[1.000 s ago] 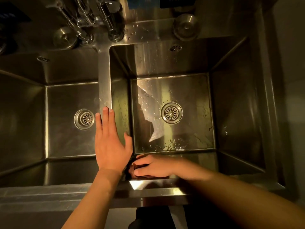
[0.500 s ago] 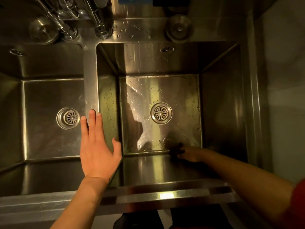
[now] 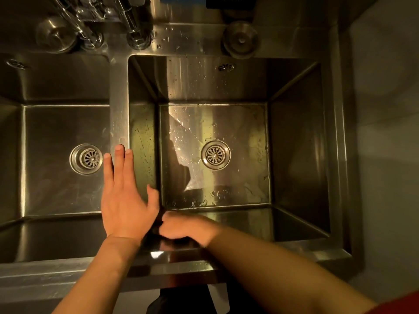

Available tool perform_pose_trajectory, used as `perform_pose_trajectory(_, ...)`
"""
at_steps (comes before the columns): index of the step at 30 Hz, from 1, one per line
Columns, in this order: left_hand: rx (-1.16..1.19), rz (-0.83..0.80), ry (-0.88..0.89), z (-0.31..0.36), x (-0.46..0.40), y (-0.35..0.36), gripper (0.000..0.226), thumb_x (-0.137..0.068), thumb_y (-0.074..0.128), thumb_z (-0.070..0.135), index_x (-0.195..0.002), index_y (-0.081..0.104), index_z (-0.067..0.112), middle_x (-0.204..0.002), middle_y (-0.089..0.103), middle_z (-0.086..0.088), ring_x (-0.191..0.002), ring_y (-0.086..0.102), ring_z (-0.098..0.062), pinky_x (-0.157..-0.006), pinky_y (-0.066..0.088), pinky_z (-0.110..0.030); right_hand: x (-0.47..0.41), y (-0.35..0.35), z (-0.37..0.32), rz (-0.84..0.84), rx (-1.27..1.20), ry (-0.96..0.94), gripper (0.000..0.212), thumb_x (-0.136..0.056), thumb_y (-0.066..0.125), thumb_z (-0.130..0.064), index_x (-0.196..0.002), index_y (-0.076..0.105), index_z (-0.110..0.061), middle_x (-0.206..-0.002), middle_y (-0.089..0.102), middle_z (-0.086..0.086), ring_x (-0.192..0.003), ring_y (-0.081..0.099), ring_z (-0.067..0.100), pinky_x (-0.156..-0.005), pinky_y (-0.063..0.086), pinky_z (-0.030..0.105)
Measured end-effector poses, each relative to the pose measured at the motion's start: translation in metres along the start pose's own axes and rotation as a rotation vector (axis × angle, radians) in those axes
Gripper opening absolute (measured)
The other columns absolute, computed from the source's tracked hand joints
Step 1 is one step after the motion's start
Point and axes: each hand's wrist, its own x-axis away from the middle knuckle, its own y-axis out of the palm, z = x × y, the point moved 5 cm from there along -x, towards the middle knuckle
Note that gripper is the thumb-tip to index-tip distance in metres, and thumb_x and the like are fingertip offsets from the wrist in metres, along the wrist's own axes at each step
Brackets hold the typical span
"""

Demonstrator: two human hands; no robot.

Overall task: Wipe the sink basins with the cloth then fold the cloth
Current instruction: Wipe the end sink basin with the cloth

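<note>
While dim light gleams on the wet steel right basin (image 3: 294,155), the left hand (image 3: 127,209) lies flat, fingers (image 3: 119,164) straight, on the divider (image 3: 119,105); the right hand (image 3: 186,227) grips a dark cloth (image 3: 158,220) against the near wall.

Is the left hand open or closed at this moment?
Open. The left hand lies flat with its fingers straight on the divider between the two basins, and it holds nothing.

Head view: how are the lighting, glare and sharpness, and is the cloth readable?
Head view: dim, warm yellow light; glare on the right basin floor and on the front rim beside the right hand, which is motion-blurred. The left hand is sharp, fingers straight. The cloth is only a dark patch between the hands. Wide-angle bending curves the sink edges, and the faucet is smeared.
</note>
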Motion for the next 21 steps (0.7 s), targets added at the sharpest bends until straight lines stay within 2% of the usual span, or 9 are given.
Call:
perform_pose_trajectory(1, 0.0, 0.0, -0.001, 0.0, 0.0, 0.0, 0.087, -0.088, 0.05, 0.037, -0.166, 0.016, 0.02, -0.176, 0.002, 0.007, -0.163, -0.003, -0.021, -0.115, 0.043, -0.06, -0.001, 0.003, -0.008, 0.027, -0.002, 0.007, 0.016, -0.097, 0.052, -0.023, -0.088, 0.056, -0.011, -0.082, 0.056, 0.007, -0.073, 0.056, 0.024, -0.059, 0.041, 0.031)
perform_pose_trajectory(3, -0.001, 0.0, -0.006, -0.001, 0.0, 0.0, 0.087, -0.089, 0.049, 0.037, -0.166, 0.014, 0.02, -0.176, 0.002, 0.008, -0.163, -0.003, -0.02, -0.114, 0.044, -0.061, 0.0, 0.004, -0.008, 0.055, 0.017, -0.041, 0.016, -0.097, 0.053, -0.025, -0.091, 0.057, -0.011, -0.083, 0.057, 0.007, -0.072, 0.056, 0.023, -0.059, 0.04, 0.031)
perform_pose_trajectory(5, -0.001, 0.0, -0.008, -0.001, 0.001, -0.001, 0.086, -0.089, 0.047, 0.038, -0.167, 0.014, 0.021, -0.176, 0.001, 0.009, -0.163, -0.003, -0.019, -0.113, 0.045, -0.061, 0.009, -0.003, 0.008, 0.071, 0.036, -0.103, 0.023, -0.1, 0.054, -0.033, -0.105, 0.063, -0.012, -0.101, 0.064, 0.013, -0.084, 0.059, 0.027, -0.069, 0.045, 0.033)
perform_pose_trajectory(7, 0.005, 0.004, -0.009, -0.001, 0.002, -0.002, 0.086, -0.089, 0.046, 0.038, -0.167, 0.014, 0.021, -0.176, 0.002, 0.009, -0.163, -0.003, -0.019, -0.113, 0.045, -0.06, 0.018, -0.014, 0.042, 0.081, 0.067, -0.082, 0.03, -0.101, 0.054, -0.038, -0.114, 0.065, -0.013, -0.115, 0.066, 0.014, -0.096, 0.062, 0.029, -0.08, 0.047, 0.033)
perform_pose_trajectory(12, 0.023, 0.005, 0.0, 0.001, 0.002, -0.006, 0.085, -0.088, 0.045, 0.039, -0.166, 0.016, 0.021, -0.176, 0.007, 0.006, -0.163, 0.0, -0.021, -0.115, 0.043, -0.059, 0.072, -0.055, 0.174, 0.084, 0.118, 0.198, 0.03, -0.103, 0.053, -0.028, -0.126, 0.065, -0.012, -0.122, 0.066, 0.012, -0.102, 0.061, 0.023, -0.088, 0.043, 0.027)
perform_pose_trajectory(15, 0.035, -0.016, 0.023, 0.005, 0.004, -0.008, 0.085, -0.089, 0.045, 0.041, -0.165, 0.016, 0.018, -0.176, 0.01, 0.0, -0.163, 0.003, -0.025, -0.123, 0.033, -0.057, 0.114, -0.076, 0.234, 0.149, 0.191, 0.424, 0.038, -0.102, 0.056, -0.03, -0.135, 0.061, -0.013, -0.133, 0.062, 0.012, -0.118, 0.06, 0.028, -0.105, 0.045, 0.038)
perform_pose_trajectory(18, 0.005, -0.045, 0.051, 0.008, 0.004, -0.012, 0.085, -0.089, 0.046, 0.041, -0.165, 0.019, 0.014, -0.175, 0.013, -0.007, -0.162, 0.005, -0.031, -0.128, 0.02, -0.055, 0.132, -0.08, 0.241, 0.181, 0.212, 0.446, 0.038, -0.101, 0.058, -0.029, -0.135, 0.059, -0.015, -0.13, 0.064, 0.01, -0.115, 0.061, 0.028, -0.105, 0.047, 0.043)
perform_pose_trajectory(21, -0.024, -0.082, 0.203, 0.016, 0.015, -0.009, 0.083, -0.087, 0.065, 0.03, -0.161, 0.029, 0.016, -0.172, 0.023, -0.009, -0.162, 0.011, -0.03, -0.128, 0.016, -0.061, 0.135, -0.077, 0.23, 0.204, 0.351, 0.432, 0.032, -0.101, 0.057, -0.023, -0.13, 0.06, -0.011, -0.125, 0.066, 0.011, -0.107, 0.065, 0.028, -0.098, 0.053, 0.042)
